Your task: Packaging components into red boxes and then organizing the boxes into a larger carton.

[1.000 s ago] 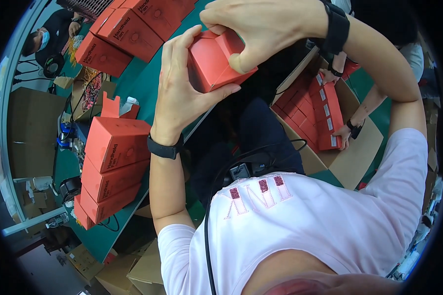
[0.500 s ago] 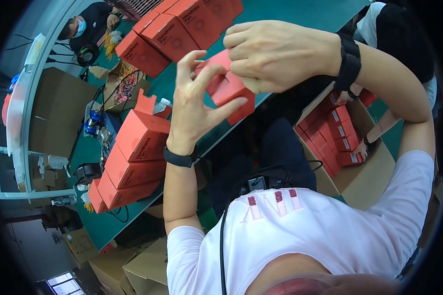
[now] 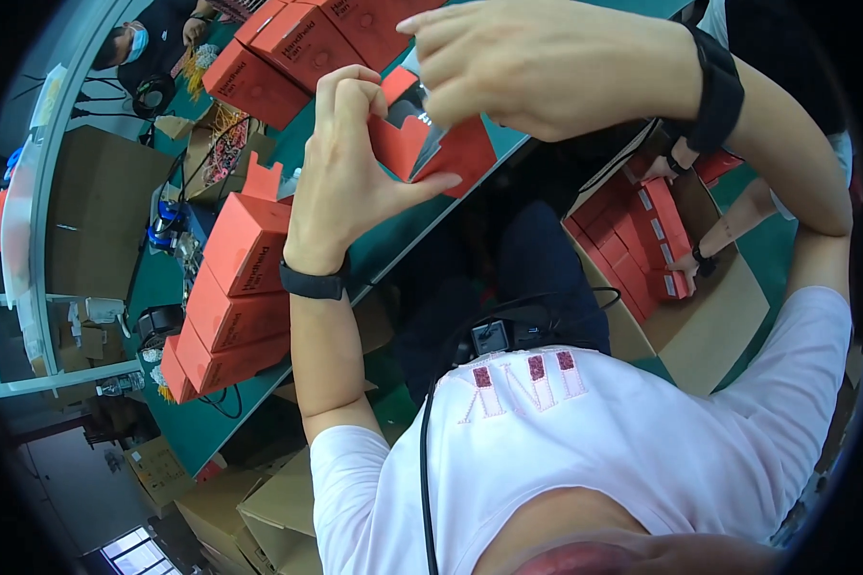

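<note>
A small red carton (image 3: 468, 158) is held over the table edge, its top opened and flaps standing up. Greyish, shiny material shows inside, too little of it to name. My left hand (image 3: 340, 177) clasps the carton's near side, thumb stretched along it and fingers curled at a flap. Over the opening is my right hand (image 3: 537, 72), its fingers bent and the thumb down by the carton's mouth. A pale bit shows beside those fingers; what they pinch, if anything, is hidden.
Closed red cartons (image 3: 307, 48) stand in a row at the far side of the green table (image 3: 259, 393); several more red cartons (image 3: 230, 316) stand at left. A cardboard box (image 3: 710, 335) of red cartons is at right, with another person's hands (image 3: 683, 268) in it. A masked person (image 3: 163, 38) sits far left.
The carton's top has gone from closed to open, flaps up. My right hand has risen and the left moved slightly left. The other person's hands have shifted along the cartons in the box.
</note>
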`<state>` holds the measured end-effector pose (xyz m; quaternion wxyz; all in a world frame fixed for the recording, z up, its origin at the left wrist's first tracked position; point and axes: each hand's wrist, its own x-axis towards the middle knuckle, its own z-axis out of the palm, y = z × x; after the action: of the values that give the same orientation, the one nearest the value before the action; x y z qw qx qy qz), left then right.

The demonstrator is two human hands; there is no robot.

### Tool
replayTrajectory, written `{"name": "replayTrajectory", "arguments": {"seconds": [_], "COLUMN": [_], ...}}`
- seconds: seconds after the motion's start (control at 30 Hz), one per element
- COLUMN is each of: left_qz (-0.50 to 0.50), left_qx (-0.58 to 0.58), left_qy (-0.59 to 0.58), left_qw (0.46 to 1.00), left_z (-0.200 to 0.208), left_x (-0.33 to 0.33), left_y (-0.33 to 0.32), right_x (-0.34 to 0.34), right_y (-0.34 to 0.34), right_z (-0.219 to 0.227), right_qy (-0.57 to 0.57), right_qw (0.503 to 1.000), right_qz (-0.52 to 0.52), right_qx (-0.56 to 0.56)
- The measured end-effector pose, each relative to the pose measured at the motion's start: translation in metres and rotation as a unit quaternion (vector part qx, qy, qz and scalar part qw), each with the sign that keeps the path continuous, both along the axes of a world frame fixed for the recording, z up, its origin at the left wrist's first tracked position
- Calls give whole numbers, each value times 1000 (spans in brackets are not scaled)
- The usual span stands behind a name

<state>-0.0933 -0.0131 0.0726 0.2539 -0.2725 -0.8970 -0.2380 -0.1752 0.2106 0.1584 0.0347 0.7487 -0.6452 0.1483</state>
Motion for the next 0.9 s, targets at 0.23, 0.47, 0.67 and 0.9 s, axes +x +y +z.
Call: {"name": "replayTrajectory", "arguments": {"seconds": [0.23,0.47,0.67,0.9], "left_qz": [-63,-65,-106,-70], "left_qx": [99,235,267,30], "left_qy": [130,178,98,5], "left_qw": [985,953,953,997], "left_z": [-41,-66,-64,-14], "left_x": [-2,-15,-23,-18], "left_y": [11,36,70,71], "right_x": [7,14,14,-5], "right_y": [15,25,32,21], "right_z": [7,-3,-47,-102], "right_qy": [-93,-67,28,-84], "right_qw": [988,978,938,900], "right_qz": [11,-159,-346,-377], "right_qx": [122,115,8,-202]}}
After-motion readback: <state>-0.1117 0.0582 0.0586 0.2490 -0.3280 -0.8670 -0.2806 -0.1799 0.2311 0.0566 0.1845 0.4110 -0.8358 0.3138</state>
